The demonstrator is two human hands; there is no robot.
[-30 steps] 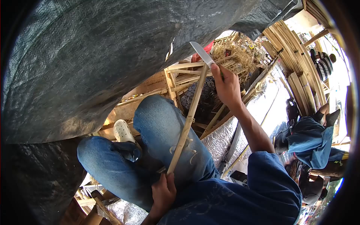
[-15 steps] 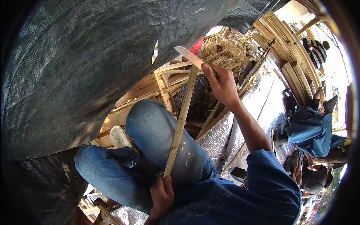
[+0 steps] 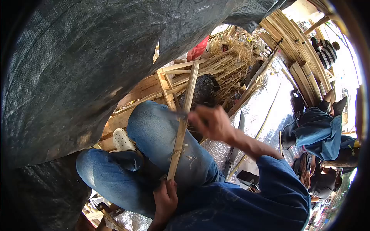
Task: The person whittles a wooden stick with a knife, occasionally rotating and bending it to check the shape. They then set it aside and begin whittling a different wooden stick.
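A long bamboo strip lies slantwise over my thigh in blue jeans. My left hand is closed around its lower end near my waist. My right hand, blurred by motion, is closed on the handle of a knife. The blade, smeared, crosses the strip about midway along its length. Thin curled shavings cling to the strip and the jeans below the blade. The strip's far end points up past my knee.
A dark tarp hangs along the left. Beyond my knees lie a wooden frame and a heap of straw-like shavings. A phone rests on a silvery sheet. Bamboo slats and other people are at the right.
My right hand and the knife have swept down along the strip, from its far end to about its middle. My left hand keeps its hold on the lower end.
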